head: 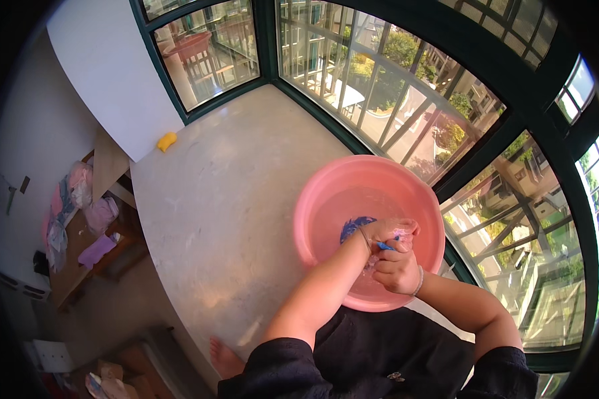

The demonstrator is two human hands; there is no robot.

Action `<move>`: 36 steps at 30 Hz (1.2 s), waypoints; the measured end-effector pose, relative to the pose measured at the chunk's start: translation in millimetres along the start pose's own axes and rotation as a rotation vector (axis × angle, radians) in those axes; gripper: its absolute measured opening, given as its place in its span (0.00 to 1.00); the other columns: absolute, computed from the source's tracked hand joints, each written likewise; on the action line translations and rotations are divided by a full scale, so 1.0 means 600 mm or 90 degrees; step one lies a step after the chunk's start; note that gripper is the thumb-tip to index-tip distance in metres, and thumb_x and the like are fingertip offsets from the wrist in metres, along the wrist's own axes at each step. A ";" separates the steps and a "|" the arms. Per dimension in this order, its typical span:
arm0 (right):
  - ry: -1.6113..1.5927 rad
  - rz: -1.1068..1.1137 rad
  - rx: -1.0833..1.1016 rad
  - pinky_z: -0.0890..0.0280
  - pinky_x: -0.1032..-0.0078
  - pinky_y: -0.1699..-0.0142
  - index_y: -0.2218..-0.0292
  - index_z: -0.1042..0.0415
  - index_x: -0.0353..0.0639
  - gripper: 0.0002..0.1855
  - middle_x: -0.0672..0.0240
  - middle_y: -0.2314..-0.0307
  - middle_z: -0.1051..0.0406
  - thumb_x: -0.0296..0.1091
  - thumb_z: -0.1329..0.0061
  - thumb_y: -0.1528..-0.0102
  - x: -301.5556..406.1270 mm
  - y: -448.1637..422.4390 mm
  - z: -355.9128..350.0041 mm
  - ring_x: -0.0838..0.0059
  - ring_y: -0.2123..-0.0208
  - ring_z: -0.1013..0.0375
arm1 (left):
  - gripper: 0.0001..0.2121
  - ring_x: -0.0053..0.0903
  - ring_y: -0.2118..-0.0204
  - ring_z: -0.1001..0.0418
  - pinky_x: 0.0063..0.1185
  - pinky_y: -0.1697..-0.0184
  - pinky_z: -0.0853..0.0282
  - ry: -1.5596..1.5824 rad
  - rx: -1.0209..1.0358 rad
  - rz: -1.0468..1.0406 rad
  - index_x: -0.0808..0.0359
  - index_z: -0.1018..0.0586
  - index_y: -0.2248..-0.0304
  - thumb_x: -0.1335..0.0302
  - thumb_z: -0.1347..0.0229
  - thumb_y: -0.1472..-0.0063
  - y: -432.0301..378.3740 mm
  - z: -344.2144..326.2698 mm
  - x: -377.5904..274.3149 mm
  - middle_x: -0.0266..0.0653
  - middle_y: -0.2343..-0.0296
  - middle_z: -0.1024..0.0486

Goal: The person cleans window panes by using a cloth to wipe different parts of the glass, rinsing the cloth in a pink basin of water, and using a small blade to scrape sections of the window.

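A round pink plastic basin [309, 219] with water in it stands before me, close to the window. Over its middle my two hands are pressed together around a wet blue cloth [358, 227]. My left hand [392, 230] lies across the top with its wrist bent, and the cloth shows to the left of that wrist. Just below it, my right hand [397, 269] is curled into a fist, a blue bit of cloth sticking out beside its thumb. Patches of white and pink show between the hands. Most of what they grip is hidden by the fingers.
The basin rests on a pale, smooth ledge [219, 199] along dark green window frames [269, 40]. A yellow sponge-like object [166, 142] lies by the white wall. Below the ledge's left edge, a wooden table [75, 249] holds bags and cloths. My bare foot [224, 356] is at the front.
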State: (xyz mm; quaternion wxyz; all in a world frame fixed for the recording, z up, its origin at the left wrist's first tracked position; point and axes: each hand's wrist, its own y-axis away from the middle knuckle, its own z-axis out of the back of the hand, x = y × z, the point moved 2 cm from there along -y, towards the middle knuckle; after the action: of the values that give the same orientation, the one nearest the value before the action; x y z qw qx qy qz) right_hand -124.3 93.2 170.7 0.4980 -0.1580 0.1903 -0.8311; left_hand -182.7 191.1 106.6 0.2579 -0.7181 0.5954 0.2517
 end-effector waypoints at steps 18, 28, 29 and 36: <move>0.145 0.207 0.382 0.39 0.69 0.48 0.60 0.29 0.43 0.18 0.62 0.57 0.31 0.31 0.54 0.56 -0.034 0.038 -0.088 0.63 0.52 0.34 | 0.16 0.35 0.65 0.24 0.29 0.59 0.31 -0.601 -0.420 0.173 0.70 0.26 0.60 0.63 0.51 0.38 -0.012 0.043 -0.001 0.49 0.69 0.25; -0.307 -0.823 -0.490 0.37 0.84 0.61 0.56 0.31 0.32 0.14 0.73 0.72 0.31 0.32 0.56 0.41 0.043 0.160 0.082 0.85 0.69 0.34 | 0.23 0.23 0.65 0.29 0.20 0.63 0.31 -0.279 -0.309 -0.159 0.66 0.34 0.57 0.61 0.40 0.45 -0.050 -0.149 0.006 0.36 0.67 0.31; -0.286 -0.833 -0.533 0.37 0.84 0.62 0.58 0.31 0.33 0.12 0.74 0.73 0.31 0.32 0.56 0.41 0.054 0.185 0.099 0.86 0.70 0.35 | 0.24 0.23 0.64 0.29 0.20 0.62 0.31 -0.361 -0.262 -0.188 0.67 0.34 0.57 0.62 0.38 0.47 -0.062 -0.178 0.015 0.36 0.66 0.31; -0.390 -0.817 -0.802 0.38 0.84 0.64 0.64 0.32 0.38 0.10 0.76 0.72 0.32 0.35 0.59 0.38 0.169 0.323 0.248 0.86 0.71 0.35 | 0.27 0.29 0.53 0.34 0.24 0.50 0.36 -0.793 -0.134 -0.297 0.66 0.28 0.56 0.67 0.33 0.55 -0.123 -0.372 0.052 0.42 0.56 0.35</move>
State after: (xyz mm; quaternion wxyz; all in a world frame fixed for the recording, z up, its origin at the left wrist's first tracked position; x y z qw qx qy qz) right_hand 45.7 -104.1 217.0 -0.2021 -0.6831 0.3413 -0.6133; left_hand -92.4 30.4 256.3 0.5296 -0.5697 0.1371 0.6134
